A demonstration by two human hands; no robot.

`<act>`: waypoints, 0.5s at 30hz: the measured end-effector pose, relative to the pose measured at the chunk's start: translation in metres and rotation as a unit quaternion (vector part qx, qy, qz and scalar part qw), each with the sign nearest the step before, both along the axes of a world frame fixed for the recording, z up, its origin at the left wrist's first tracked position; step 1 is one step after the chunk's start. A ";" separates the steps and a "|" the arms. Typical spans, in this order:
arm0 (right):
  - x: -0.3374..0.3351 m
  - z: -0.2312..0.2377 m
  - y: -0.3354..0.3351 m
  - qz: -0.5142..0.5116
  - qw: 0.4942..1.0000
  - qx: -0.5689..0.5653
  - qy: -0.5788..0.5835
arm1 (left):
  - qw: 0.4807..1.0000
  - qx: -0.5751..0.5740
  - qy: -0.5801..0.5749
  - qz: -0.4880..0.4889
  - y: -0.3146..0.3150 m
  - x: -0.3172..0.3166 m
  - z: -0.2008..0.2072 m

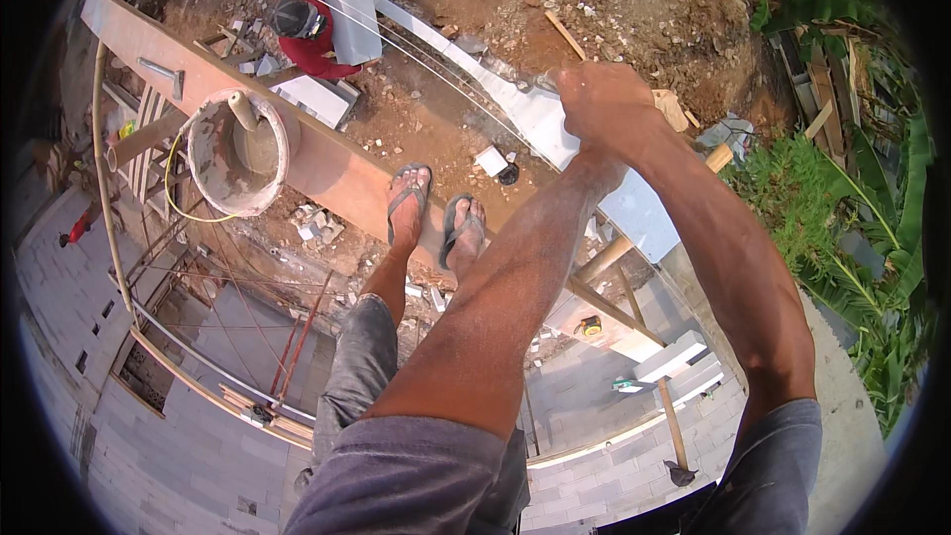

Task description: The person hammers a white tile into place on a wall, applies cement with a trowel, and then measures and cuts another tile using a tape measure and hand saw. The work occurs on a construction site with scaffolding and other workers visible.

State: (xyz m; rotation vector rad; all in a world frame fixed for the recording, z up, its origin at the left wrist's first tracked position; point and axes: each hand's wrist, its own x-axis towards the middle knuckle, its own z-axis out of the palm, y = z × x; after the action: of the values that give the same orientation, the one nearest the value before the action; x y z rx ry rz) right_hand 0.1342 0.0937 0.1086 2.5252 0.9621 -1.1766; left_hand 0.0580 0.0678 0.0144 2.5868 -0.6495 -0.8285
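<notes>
My right hand [606,104] is closed in a fist above the pale top of a block wall [540,127]. What it grips is mostly covered; only a small greyish bit shows past the knuckles. My left forearm [525,267] reaches up to the same spot. The left hand itself lies behind the right hand and wrist, so its fingers are hidden. Thin strings [436,64] run along the wall's far side. Both my sandalled feet [408,203] stand on a wide wooden plank [332,163].
A mortar bucket [206,178] with a handle sticking out and a hammer-like tool [163,73] sit on the plank. A co-worker in red [315,54] holds a large pale block [355,15] below. Near the right lie a tape measure [590,326], blocks [684,365] and a mallet [674,431].
</notes>
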 end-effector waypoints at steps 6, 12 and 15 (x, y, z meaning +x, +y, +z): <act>-0.008 0.047 -0.013 -0.250 0.947 0.188 -0.072 | 1.000 0.009 -0.001 0.014 0.010 -0.005 0.003; -0.098 0.054 -0.080 -0.445 0.785 0.381 -0.200 | 0.999 0.037 0.000 -0.021 0.018 -0.004 0.006; -0.161 0.055 -0.110 -0.613 0.692 0.348 -0.157 | 0.993 0.083 0.012 -0.081 0.025 0.004 0.015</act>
State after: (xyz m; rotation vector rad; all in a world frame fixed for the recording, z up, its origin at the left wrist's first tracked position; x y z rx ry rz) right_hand -0.0269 -0.0163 0.1641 3.9187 -0.7748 -0.3858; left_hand 0.0622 0.0932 0.0295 2.6932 -0.8245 -1.0016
